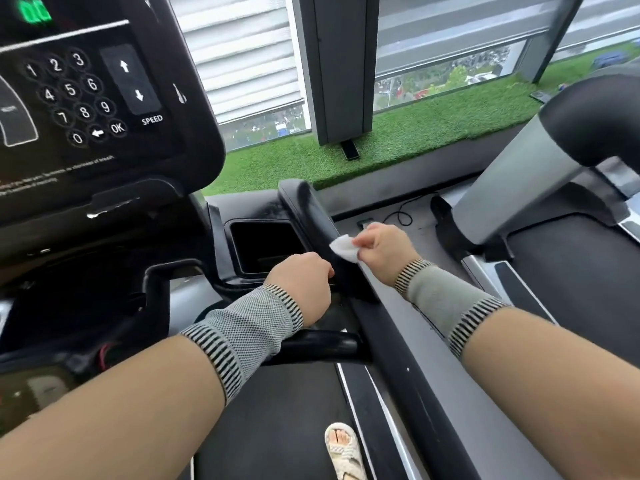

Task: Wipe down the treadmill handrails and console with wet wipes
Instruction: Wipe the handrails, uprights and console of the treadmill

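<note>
A black treadmill console with a number keypad and speed arrows fills the upper left. The right black handrail runs from the console down toward me. My right hand pinches a white wet wipe and holds it against the outer side of that handrail. My left hand has its fingers curled around the handrail just below the wipe. A black cup holder recess lies left of the rail.
A neighbouring treadmill with a silver upright stands on the right. Artificial grass and a window lie beyond. A cable lies on the floor between the machines. My sandalled foot stands on the belt.
</note>
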### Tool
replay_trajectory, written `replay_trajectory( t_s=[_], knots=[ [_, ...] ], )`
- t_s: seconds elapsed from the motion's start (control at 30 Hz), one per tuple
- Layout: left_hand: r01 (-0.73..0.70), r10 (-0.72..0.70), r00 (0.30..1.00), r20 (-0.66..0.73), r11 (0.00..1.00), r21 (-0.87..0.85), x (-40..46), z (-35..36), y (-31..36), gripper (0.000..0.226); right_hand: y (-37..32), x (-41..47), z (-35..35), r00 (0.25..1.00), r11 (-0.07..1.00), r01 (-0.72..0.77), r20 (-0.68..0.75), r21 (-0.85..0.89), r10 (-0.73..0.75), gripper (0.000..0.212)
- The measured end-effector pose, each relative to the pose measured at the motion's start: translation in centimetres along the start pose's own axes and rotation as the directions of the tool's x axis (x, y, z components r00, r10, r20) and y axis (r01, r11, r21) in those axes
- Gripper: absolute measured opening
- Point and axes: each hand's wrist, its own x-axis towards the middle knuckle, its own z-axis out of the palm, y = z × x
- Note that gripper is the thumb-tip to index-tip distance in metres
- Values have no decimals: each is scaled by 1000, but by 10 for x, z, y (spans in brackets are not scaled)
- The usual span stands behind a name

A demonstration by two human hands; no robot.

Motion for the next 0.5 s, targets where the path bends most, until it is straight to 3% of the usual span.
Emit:
replay_trajectory(
  t_s=[0.13,0.3,0.43,0.5],
  knots=[
    [15,-15,1000,-1,1000,4,-3,5,-5,41,-3,-26,10,996,996,73,50,41,-76,19],
    [26,-26,1000,1,1000,-10,-5,6,-7,39,5,-57,-10,942,980,196,282,-24,-181,19],
    [16,-16,1000,2,1000,14,-12,9,-2,41,-10,-27,-6,989,990,142,48,-23,-141,19],
    [16,-17,1000,18,998,53,-16,11,0,38,-15,-21,1,985,988,142,106,-56,-136,20]
  ],
)
